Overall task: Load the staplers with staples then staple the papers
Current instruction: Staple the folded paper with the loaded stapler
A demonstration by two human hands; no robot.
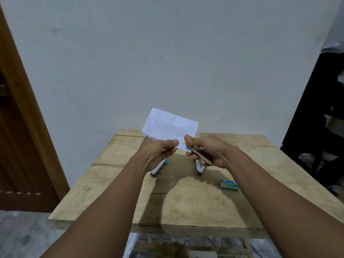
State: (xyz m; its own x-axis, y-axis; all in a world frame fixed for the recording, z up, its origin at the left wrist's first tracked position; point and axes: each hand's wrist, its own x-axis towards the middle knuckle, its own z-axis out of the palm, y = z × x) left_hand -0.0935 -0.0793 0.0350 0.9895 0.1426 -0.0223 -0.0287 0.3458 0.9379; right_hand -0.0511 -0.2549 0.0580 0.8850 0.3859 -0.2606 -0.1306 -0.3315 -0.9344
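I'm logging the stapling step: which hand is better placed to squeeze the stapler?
Right: the right hand grips the stapler on a corner of the papers; the left hand only pinches them.

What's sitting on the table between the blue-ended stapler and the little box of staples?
A silvery metal stapler lies between the blue-ended stapler and the staple box, seen in the head view.

One head-worn camera looks forward and down, close over the table [186, 211], facing the wall [167, 53].
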